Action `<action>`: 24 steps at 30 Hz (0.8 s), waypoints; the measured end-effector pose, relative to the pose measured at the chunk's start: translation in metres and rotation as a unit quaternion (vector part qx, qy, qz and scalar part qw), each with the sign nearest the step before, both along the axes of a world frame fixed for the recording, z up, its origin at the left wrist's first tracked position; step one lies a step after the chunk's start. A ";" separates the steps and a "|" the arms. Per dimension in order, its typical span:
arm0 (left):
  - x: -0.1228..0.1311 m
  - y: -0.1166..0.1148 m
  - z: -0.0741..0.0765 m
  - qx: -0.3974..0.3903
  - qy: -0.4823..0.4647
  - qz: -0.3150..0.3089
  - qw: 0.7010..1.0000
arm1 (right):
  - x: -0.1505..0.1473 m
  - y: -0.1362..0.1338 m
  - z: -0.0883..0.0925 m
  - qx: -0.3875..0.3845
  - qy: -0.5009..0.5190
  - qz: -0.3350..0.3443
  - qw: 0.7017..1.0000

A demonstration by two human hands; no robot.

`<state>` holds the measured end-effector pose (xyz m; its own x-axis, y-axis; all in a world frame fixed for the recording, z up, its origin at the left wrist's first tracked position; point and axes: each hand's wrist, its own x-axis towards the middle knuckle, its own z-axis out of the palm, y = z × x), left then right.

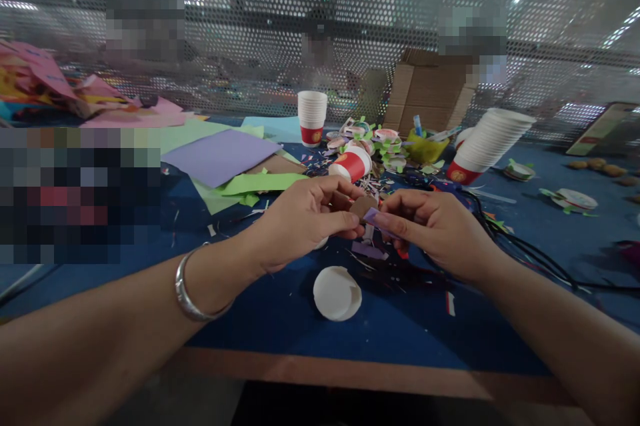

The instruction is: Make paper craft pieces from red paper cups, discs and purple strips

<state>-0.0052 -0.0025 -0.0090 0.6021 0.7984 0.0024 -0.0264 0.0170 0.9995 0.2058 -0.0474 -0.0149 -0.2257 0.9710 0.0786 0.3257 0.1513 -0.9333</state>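
Between thumb and fingers, my left hand [323, 213] pinches a small brown paper piece [364, 208] with a rounded edge. My right hand [433, 226] grips a small purple paper piece [371, 215], whose end meets the brown one. Both hands are held above the blue table, fingertips close together. Below them lies a white cup bottom [337, 294] with a low rim, open side up. Purple paper scraps [370, 251] are scattered just under my fingers. Part of another white round piece shows beneath my left hand.
A paper cup [353, 164] lies on its side beyond my hands, by a heap of cup-bottom crafts [395, 146] with green paper bits. Cup stacks [312, 119] stand behind, one tilted at right. Coloured sheets [225, 156] lie left; black cables [530, 259] run right. A cardboard box [425, 93] stands behind.
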 end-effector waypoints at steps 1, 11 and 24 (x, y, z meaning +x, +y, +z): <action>0.000 0.000 0.000 0.001 0.000 -0.001 1.000 | 0.000 0.000 0.000 -0.001 0.000 0.000 1.000; -0.001 0.001 -0.004 0.011 -0.014 -0.025 1.000 | -0.001 -0.002 0.001 -0.003 0.000 0.000 1.000; -0.005 -0.002 0.009 -0.118 0.026 -0.029 0.992 | 0.000 -0.006 0.001 0.166 -0.112 -0.058 0.978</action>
<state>-0.0100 -0.0045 -0.0001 0.6418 0.7367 -0.2129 0.0331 0.2507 0.9675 0.2060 -0.0529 -0.0140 -0.1638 0.9202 0.3554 0.5489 0.3844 -0.7423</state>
